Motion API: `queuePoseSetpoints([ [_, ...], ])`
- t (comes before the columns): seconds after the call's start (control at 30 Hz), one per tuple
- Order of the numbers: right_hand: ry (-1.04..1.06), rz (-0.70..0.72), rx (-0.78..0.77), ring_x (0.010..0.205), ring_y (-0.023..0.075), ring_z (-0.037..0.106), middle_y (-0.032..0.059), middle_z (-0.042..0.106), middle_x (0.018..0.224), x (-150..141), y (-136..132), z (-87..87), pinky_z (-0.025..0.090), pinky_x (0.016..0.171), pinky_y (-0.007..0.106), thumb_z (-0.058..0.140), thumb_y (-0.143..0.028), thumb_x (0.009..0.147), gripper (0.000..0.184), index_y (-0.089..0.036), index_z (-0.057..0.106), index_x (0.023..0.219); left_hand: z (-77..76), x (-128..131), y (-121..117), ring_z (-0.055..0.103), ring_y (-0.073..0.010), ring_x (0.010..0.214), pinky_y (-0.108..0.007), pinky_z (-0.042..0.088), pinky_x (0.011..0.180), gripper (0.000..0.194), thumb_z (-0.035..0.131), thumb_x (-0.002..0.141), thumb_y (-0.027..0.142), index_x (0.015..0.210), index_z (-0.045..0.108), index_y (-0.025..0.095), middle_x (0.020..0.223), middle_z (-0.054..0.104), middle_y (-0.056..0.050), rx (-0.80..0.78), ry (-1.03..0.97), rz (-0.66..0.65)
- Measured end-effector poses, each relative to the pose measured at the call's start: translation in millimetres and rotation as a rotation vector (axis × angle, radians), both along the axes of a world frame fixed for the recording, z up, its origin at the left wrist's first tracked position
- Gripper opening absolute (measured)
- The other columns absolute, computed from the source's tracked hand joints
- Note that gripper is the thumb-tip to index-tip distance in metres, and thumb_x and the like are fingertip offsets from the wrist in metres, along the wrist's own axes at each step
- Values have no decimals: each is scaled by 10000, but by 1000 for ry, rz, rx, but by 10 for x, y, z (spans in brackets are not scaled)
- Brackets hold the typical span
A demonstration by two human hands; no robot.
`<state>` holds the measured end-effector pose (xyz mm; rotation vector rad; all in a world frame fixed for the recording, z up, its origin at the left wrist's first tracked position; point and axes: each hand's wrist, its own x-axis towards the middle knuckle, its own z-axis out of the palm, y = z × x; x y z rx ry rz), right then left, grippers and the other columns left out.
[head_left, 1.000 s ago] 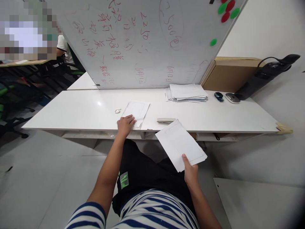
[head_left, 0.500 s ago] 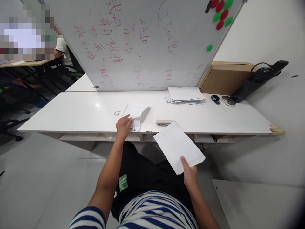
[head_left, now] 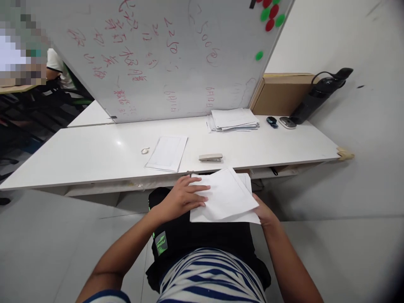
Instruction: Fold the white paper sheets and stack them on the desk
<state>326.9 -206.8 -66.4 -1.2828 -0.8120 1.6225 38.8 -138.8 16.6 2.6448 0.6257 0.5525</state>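
Over my lap are several white paper sheets (head_left: 225,195), the top one lying askew across those beneath. My left hand (head_left: 186,197) grips the top sheet by its left side, fingers spread over its face and the thumb hidden. At the right edge, my right hand (head_left: 264,212) holds the sheets, its fingers mostly covered by paper. A beige stapler (head_left: 210,158) rests on the white desk (head_left: 104,155) just beyond the sheets. Left of the stapler lies a small paper stack (head_left: 167,153), with a little white curled object (head_left: 144,150) beside it.
A thicker paper pile (head_left: 233,119) lies by the whiteboard (head_left: 176,84). Toward the right are a dark watch-like object (head_left: 272,122), a computer mouse (head_left: 287,122), a black bottle (head_left: 318,99) and a cardboard box (head_left: 277,94). Another person's sleeve (head_left: 55,59) shows far left.
My left hand has left the desk stack, bringing a sheet onto the papers in my right hand. Those papers have turned and moved left. The view has shifted right.
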Motion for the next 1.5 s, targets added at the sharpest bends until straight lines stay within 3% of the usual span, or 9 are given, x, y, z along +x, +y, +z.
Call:
queuePoseSetpoints([
  [0.2,123,141,-135,1039,352,634,130,686,1114,179,-26,72,504,881,462,798,-409,636,554,-157,678,1115,102,-97,-86,243,-277,1405,-523,75,1155,245,575,889,385,1111,676,362,1415,481,21,-83,110,-83],
  [0.33,119,69,-142,990,344,656,118,709,1053,169,-39,68,517,853,447,807,-413,616,514,-162,703,1052,-30,-145,-155,135,-321,1431,-515,136,1151,582,629,833,454,1376,447,352,1553,231,-21,-410,-107,290],
  [0.43,120,25,-115,942,331,673,109,721,1013,133,-38,43,527,825,434,805,-422,616,521,-168,701,1058,-244,-111,-256,285,-312,1385,-485,280,1106,771,584,852,498,1489,195,304,1548,234,-93,-857,-409,556],
  [0.53,92,42,-88,926,326,676,102,729,971,116,-22,-21,529,814,425,796,-438,634,536,-166,694,1084,-421,-38,-369,491,-299,1242,-438,394,1029,707,575,850,524,1439,335,215,1428,444,-148,-1269,-604,563],
  [0.63,44,115,-63,956,331,664,101,730,963,105,9,-66,528,817,422,764,-478,671,533,-158,695,1092,-494,25,-441,606,-291,1080,-413,456,947,589,649,800,508,1259,561,149,1222,627,-153,-1422,-624,580],
  [0.9,50,7,28,1148,270,582,68,675,1161,-13,47,-42,454,976,398,415,-761,784,693,-244,643,1185,-639,80,-403,648,-267,969,-370,510,821,465,684,760,493,1069,664,146,1034,709,-110,-1179,-593,748],
  [1.07,-270,65,-10,1071,337,614,112,689,1112,-100,-21,-22,465,949,469,666,-580,740,559,-171,681,1121,-693,77,-368,651,-252,922,-343,507,787,376,644,793,469,986,695,150,979,715,-78,-950,-541,770],
  [1.17,-419,-24,135,1168,320,556,87,664,1171,-277,27,85,412,1022,454,664,-517,765,492,-212,670,1151,-620,98,-255,646,-235,869,-328,496,770,310,641,796,443,898,709,158,902,711,-51,-810,-551,757],
  [1.5,-623,-104,617,1109,284,584,78,672,1134,-592,982,368,441,973,418,476,-517,881,473,-172,650,1153,-367,369,554,584,-194,856,-295,454,753,332,633,800,445,971,562,170,885,620,-38,-583,-767,794],
])
